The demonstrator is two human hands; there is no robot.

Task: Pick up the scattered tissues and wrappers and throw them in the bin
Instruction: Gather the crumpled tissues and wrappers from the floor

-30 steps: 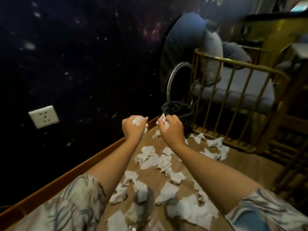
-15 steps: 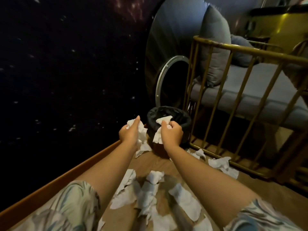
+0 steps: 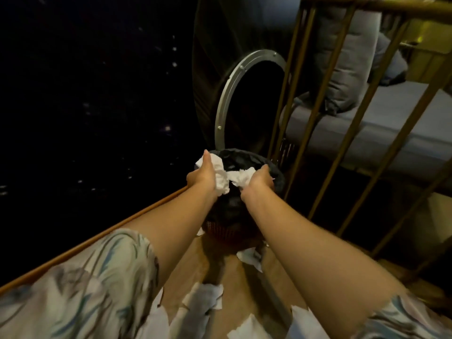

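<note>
Tissues (image 3: 221, 178) are bunched up white in both of the person's hands, right over the open top of the bin (image 3: 247, 160). The left hand (image 3: 201, 176) is curling its fingers (image 3: 206, 157) around one crumpled wad, with the thumb sticking up. The right hand (image 3: 260, 181) is squeezing its own wad (image 3: 241, 178), and the two wads are touching in the middle. The bin is lined with a black bag, and its lower part looks like a reddish basket (image 3: 225, 232). It is standing on the brown floor (image 3: 234, 277), just beside a gold railing (image 3: 325, 133) and near a big silver ring (image 3: 232, 94) on the dark wall.

More tissues (image 3: 205, 298) are lying flat on the floor, closer to the person, between the two arms. One small piece (image 3: 249, 258) is lying right by the foot of the bin. Both arms are wearing short, leafy sleeves (image 3: 80, 297).
</note>
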